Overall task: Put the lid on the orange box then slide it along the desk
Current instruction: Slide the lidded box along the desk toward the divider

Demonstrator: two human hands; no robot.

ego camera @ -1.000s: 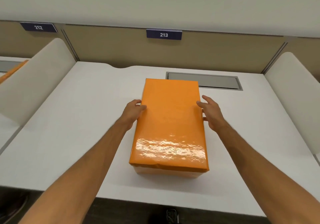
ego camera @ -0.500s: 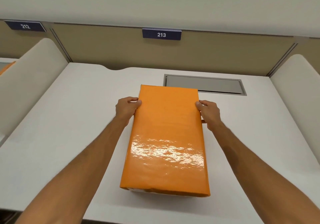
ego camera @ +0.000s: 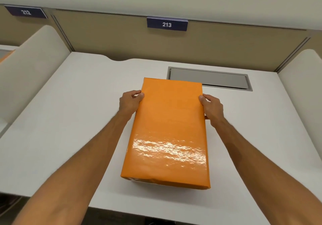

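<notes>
White desk bears the lidded orange box beside its grey hatch

The orange box lies lengthwise on the white worktop with its glossy lid seated on top. The left hand clasps the lid's left edge and the right hand its right edge, thumbs on top. Behind the box a grey cable hatch is set into the worktop, and a "213" sign hangs on the beige partition.

A grey recessed cable hatch sat right of centre. Dark labels reading 213 and 212 hung top centre and upper left, on a tan partition.
</notes>
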